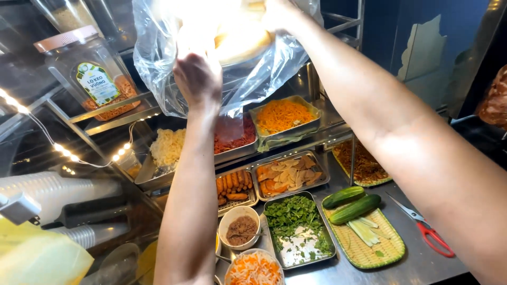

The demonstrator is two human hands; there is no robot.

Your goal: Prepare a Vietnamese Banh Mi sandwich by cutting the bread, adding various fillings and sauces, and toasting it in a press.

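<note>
Overhead, both hands work at one clear plastic bag held up in front of the glass display shelves. Left hand: grip clenched on a fold of the bag's film at its left side, knuckles toward the camera, forearm rising straight from below. Right hand: at the bag's upper right edge, largely washed out by glare; it appears closed on the film, though the fingers cannot be made out. Between the two grips the bag hangs open-mouthed and slack, and pale rounded bread loaves lie inside it, just right of the left hand and below the right, with their long axis roughly level. The right hand is the nearer to the loaves. Beneath the bag, well apart from it, stand metal trays of shredded orange filling, sliced sausage and chopped herbs; cucumbers rest on a woven tray, red-handled scissors on the steel table.
</note>
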